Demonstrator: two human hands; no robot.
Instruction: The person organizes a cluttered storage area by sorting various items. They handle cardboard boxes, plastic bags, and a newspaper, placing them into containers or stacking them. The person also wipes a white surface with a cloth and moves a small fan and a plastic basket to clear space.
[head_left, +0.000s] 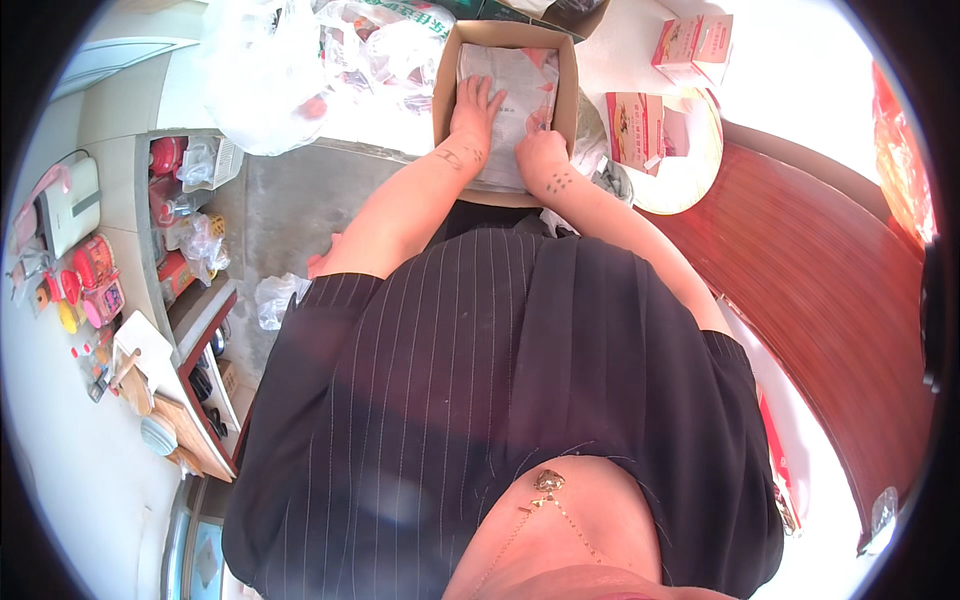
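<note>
In front of me is an open cardboard box (504, 201) with a flat whitish printed sheet or packet (508, 112) lying inside it. My left hand (474, 112) rests on the left part of this sheet, fingers spread and pointing away from me. Over the right side of the sheet is my right hand (541, 150), its fingers curled near the box's right wall. Whether they grip the sheet's edge cannot be told. Both forearms bear dark marks near the wrists.
Clear plastic bags (262, 82) lie left of the box. Two red-and-white cartons (634, 131) stand to its right, one on a round pale surface. A reddish-brown wooden surface (817, 277) curves along the right. Shelves with packaged goods (199, 195) are at the left.
</note>
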